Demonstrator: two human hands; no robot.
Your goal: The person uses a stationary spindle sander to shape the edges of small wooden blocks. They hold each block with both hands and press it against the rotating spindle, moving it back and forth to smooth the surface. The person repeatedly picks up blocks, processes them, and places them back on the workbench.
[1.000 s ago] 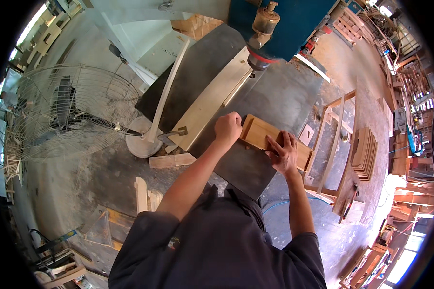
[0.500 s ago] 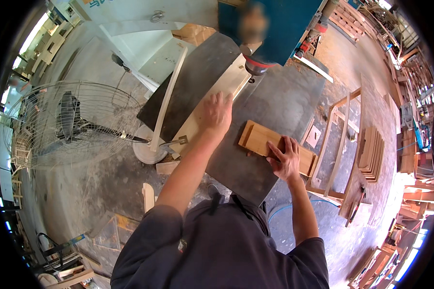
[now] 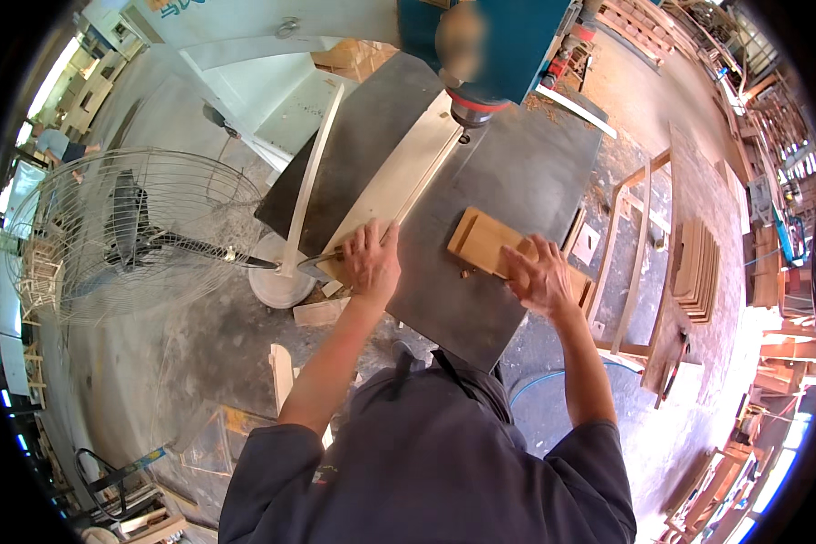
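Note:
A long pale board (image 3: 399,186) lies slantwise on the dark machine table (image 3: 539,150), running up to the drill chuck (image 3: 471,109). My left hand (image 3: 372,263) rests at the board's near end, fingers stretched forward over its edge beside a metal clamp (image 3: 322,257). To the right, two brown wooden pieces (image 3: 482,238) lie one against the other on the table. My right hand (image 3: 542,276) lies over their right part with fingers spread, hiding some of the wood. Whether it presses on them I cannot tell.
A wire-caged fan (image 3: 131,231) stands at left, near an upright pale strip (image 3: 313,177). On the right are a wooden frame (image 3: 644,245) and a bench with stacked boards (image 3: 698,272). A blue hose (image 3: 553,374) lies on the floor. A person (image 3: 56,145) is far left.
My left hand has drawn back along the pale board from its middle to its near end. My right hand stays on the wooden pieces, its fingers a little shifted.

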